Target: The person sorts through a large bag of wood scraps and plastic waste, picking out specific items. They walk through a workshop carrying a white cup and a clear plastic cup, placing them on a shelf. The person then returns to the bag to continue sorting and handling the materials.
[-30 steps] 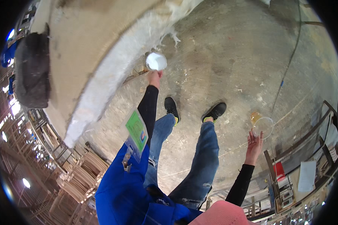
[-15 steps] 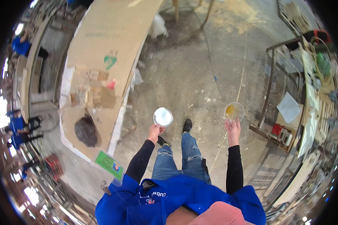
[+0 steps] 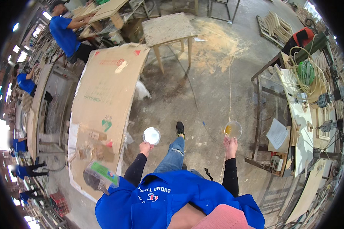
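My left hand (image 3: 145,148) grips the near rim of a round clear plastic cup (image 3: 151,136) with white stuff in it. Out to the right, my right hand (image 3: 230,145) pinches the edge of a second round clear plastic cup (image 3: 237,131). Some amber liquid (image 3: 228,129) lies in that cup, toward its left side. Both cups are held up in front of me above the concrete floor, well apart from each other. My fingertips are partly hidden below the cups.
A cardboard-covered table (image 3: 97,91) runs along my left. Ahead stands a small wooden table (image 3: 168,30), with sawdust (image 3: 214,45) beside it. A cable (image 3: 193,93) crosses the floor. On the right is a metal-framed bench (image 3: 256,114). A co-worker (image 3: 65,32) stands far left.
I have moved forward and the view has tilted up, so the small wooden table and co-worker show fully. Both cups are still in my hands.
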Motion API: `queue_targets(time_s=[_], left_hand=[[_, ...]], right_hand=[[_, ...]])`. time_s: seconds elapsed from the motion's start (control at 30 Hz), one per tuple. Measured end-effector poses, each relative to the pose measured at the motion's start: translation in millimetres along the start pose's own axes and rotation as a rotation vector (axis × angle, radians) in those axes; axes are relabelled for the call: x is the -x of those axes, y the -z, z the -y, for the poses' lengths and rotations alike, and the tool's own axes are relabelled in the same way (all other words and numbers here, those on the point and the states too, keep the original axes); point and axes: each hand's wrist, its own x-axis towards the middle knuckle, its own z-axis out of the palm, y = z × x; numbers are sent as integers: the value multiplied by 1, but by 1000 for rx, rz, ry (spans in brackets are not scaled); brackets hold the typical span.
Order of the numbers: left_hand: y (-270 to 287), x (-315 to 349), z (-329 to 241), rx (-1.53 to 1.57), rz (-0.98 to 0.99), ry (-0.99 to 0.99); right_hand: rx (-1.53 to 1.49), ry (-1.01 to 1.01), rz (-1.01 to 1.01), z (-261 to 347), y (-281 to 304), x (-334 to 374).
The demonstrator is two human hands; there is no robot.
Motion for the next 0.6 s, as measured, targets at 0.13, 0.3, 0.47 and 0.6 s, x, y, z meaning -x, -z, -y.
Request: queue_targets(time_s=[0.13, 0.3, 0.47, 0.6], left_hand=[[-50, -42, -77, -76, -29, -35], [-121, -110, -155, -131, 112, 46], [-216, -168, -250, -244, 189, -51], [-306, -211, -313, -247, 244, -57]], right_hand=[[-44, 19, -119, 35, -21, -46], [35, 191, -116, 131, -83, -106], [-30, 282, -120, 220, -141, -179], [8, 399, -81, 295, -186, -254]])
